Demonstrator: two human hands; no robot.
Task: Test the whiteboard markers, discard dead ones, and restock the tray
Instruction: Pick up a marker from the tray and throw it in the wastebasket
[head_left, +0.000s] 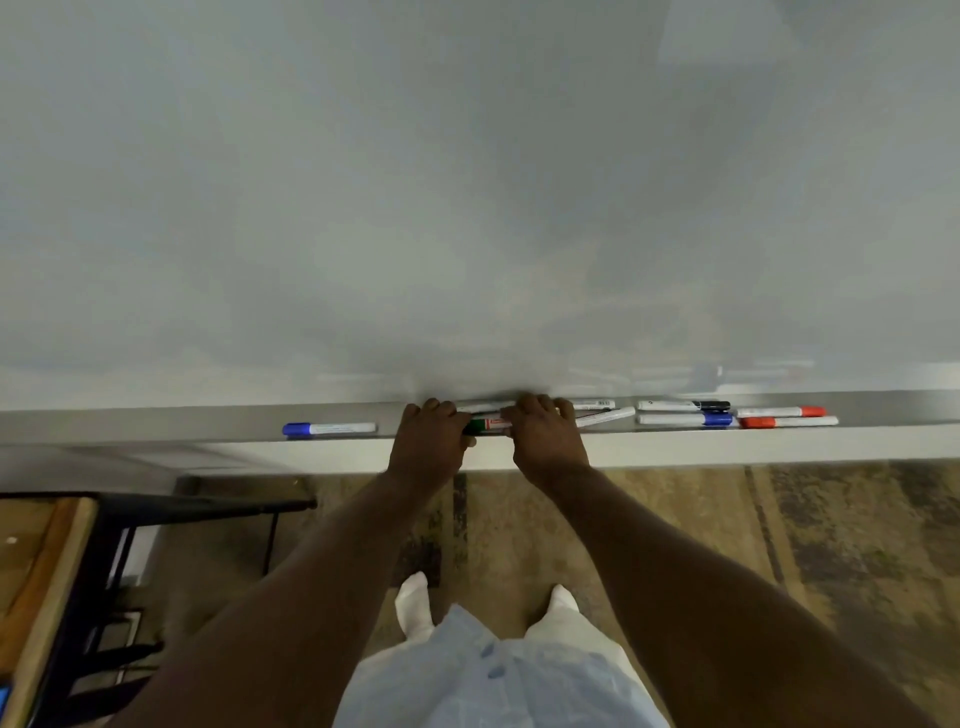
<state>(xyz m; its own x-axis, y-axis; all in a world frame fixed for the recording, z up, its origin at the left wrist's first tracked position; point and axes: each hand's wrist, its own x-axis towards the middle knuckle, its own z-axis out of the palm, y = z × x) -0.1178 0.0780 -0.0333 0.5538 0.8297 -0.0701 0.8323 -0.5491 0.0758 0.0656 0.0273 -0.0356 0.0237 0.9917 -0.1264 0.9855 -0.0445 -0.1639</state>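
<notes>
A grey marker tray (156, 423) runs along the foot of a blank whiteboard (467, 182). My left hand (428, 441) and my right hand (545, 436) both grip a green marker (485, 424) lying over the tray, one at each end. A blue-capped marker (328, 429) lies alone to the left. Right of my hands lie white markers (605, 415), a black-capped marker (683, 405), a blue-capped marker (685, 419) and two red-capped markers (784, 417). More markers are hidden behind my fingers.
A wooden table (36, 571) with black chairs (208, 506) stands at the lower left. Patterned carpet (779, 545) covers the floor under the tray. My socked feet (415, 603) stand close to the wall.
</notes>
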